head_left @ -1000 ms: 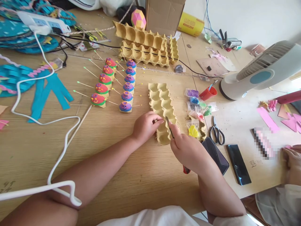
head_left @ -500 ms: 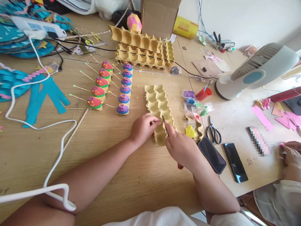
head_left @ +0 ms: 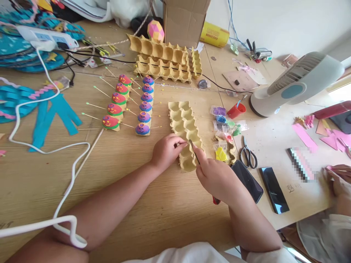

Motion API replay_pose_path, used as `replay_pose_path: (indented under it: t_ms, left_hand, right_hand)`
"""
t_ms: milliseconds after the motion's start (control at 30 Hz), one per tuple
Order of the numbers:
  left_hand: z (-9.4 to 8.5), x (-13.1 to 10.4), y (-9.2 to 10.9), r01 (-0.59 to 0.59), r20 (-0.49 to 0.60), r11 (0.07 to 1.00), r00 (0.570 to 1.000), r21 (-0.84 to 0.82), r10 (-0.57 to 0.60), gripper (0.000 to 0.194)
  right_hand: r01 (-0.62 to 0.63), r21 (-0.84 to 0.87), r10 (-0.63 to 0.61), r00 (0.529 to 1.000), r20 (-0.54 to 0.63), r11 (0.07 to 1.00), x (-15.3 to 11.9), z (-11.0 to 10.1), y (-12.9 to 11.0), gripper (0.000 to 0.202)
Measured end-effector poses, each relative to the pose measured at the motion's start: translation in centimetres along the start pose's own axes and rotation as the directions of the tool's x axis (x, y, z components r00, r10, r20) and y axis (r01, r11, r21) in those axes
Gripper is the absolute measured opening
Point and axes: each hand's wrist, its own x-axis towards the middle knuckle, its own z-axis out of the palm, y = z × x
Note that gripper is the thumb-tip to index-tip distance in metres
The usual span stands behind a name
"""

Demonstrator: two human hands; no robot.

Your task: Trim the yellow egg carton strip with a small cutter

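A two-row piece of yellowish egg carton (head_left: pixel 178 126) lies on the wooden table between my hands. My left hand (head_left: pixel 168 151) pinches at its left edge with thumb and forefinger together; what is between the fingertips is too small to tell. My right hand (head_left: pixel 215 175) is wrapped round a knife (head_left: pixel 194 150), whose dark blade points up and left over the carton's middle. The red end of its handle (head_left: pixel 216 200) shows below the hand. To the left stand two rows of painted carton caterpillars, one red and green (head_left: pixel 110 122), one purple and blue (head_left: pixel 143 128).
More egg cartons (head_left: pixel 161 69) lie at the back beside a cardboard box (head_left: pixel 185 22). Rightward are clay bags (head_left: pixel 221 154), a red cup (head_left: pixel 236 109), scissors (head_left: pixel 248 153), two phones (head_left: pixel 274 190) and a fan (head_left: pixel 290 87). A white cable (head_left: pixel 74 160) runs leftward. Another person's hand (head_left: pixel 338 179) is far right.
My right hand with the knife has shifted slightly right and down, and the red handle end shows more. My left hand stays at the carton.
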Motion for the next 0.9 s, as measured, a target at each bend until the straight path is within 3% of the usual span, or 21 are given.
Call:
replay_pose_path:
  t_ms: [467,900]
  left_hand:
    - [0.0,-0.1,0.1,-0.002,0.0,1.0,1.0,0.002,0.002,0.013]
    - [0.0,-0.1,0.2,0.009,-0.019,1.0,1.0,0.002,-0.009,0.01]
  right_hand:
    - [-0.02,-0.016,0.019,0.998,-0.066,1.0,-0.1,0.1,-0.1,0.056]
    - [0.034,-0.152,-0.045,0.997,-0.069,0.988,-2.1,0.0,-0.2,0.06]
